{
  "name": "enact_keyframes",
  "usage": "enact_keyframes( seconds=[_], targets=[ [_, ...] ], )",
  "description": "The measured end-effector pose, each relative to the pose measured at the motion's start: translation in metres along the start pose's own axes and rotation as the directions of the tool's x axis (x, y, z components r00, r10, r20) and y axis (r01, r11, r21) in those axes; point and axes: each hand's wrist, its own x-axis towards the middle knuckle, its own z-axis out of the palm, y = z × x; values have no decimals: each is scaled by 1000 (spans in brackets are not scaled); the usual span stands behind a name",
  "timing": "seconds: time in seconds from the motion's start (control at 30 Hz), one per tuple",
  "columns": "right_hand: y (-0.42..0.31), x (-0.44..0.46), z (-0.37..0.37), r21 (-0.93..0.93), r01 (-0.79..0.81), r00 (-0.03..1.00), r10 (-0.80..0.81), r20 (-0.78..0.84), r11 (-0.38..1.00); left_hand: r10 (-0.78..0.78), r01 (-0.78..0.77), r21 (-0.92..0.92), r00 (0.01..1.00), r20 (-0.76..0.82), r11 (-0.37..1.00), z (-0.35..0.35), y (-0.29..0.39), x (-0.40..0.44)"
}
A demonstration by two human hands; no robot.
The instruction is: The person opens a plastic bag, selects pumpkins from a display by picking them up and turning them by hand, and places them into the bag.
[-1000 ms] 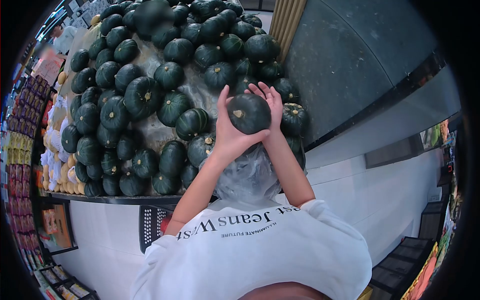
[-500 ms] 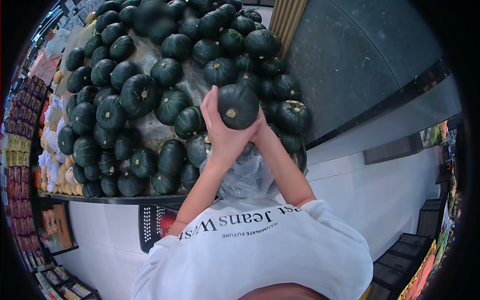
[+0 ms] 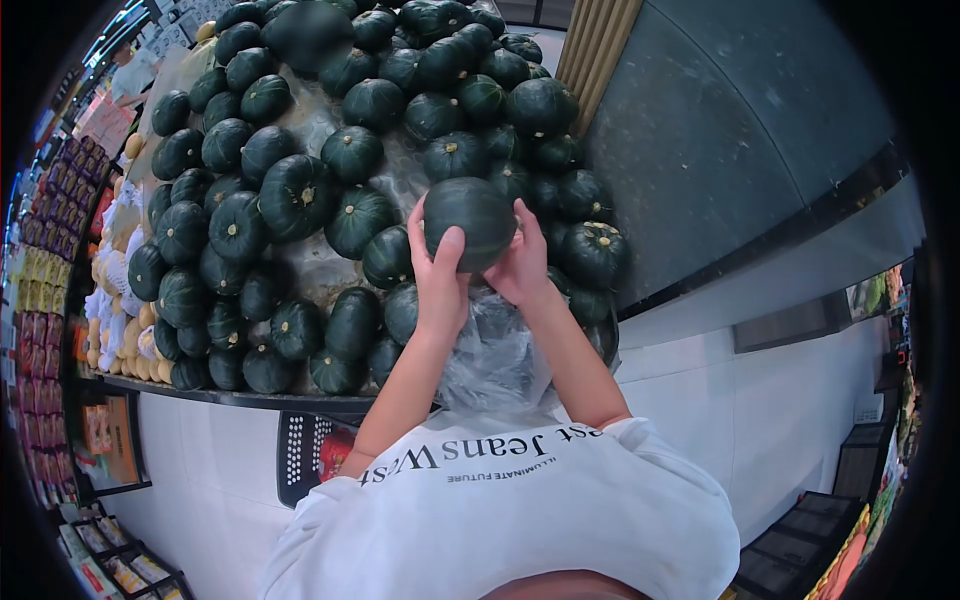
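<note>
A dark green kabocha squash (image 3: 468, 222) is held up between my two hands, above the pile. My left hand (image 3: 437, 272) grips its left side, the thumb lying along the near face. On the opposite side my right hand (image 3: 522, 262) wraps round the lower right of the squash. Its stem end, with the pale stub, is turned out of sight. Beneath my wrists lies a clear plastic bag (image 3: 495, 355), crumpled at the display's near edge. Many similar squashes (image 3: 300, 196) are heaped around and beyond my hands.
Yellow melons (image 3: 137, 345), some in white foam nets, line the display's left end. A dark panel (image 3: 740, 130) rises on the right. A dark basket (image 3: 303, 450) with something red stands on the floor below. Packaged goods (image 3: 45, 330) fill shelves at far left, and a person (image 3: 132, 75) is behind.
The squash has been turned in my hands, so its pale stem stub no longer shows. My left thumb now lies on its near face, and my right hand has shifted outward to its right side.
</note>
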Motion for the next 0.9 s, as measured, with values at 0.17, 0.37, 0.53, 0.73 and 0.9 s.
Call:
enact_keyframes(
  seconds=[0.17, 0.37, 0.53, 0.73, 0.9],
  targets=[
    [5, 8, -37, 84, -2, 987, -11, 158, 996, -316, 314, -179, 949, 17, 932, 4, 7, 3],
    [0, 3, -8, -63, 114, 993, -115, -24, 991, -379, 375, -326, 924, 52, 868, -3, 12, 11],
    [3, 14, -20, 4, 367, 882, -346, -320, 930, -421, 423, -293, 904, 71, 858, 0, 14, 9],
    [5, 8, 1, -74, 432, 876, -438, -202, 899, -448, 439, -274, 894, 32, 856, 2, 14, 12],
    [1, 11, -6, -69, 472, 847, -474, -241, 879, -507, 522, -216, 853, 126, 825, -3, 14, 13]
  ],
)
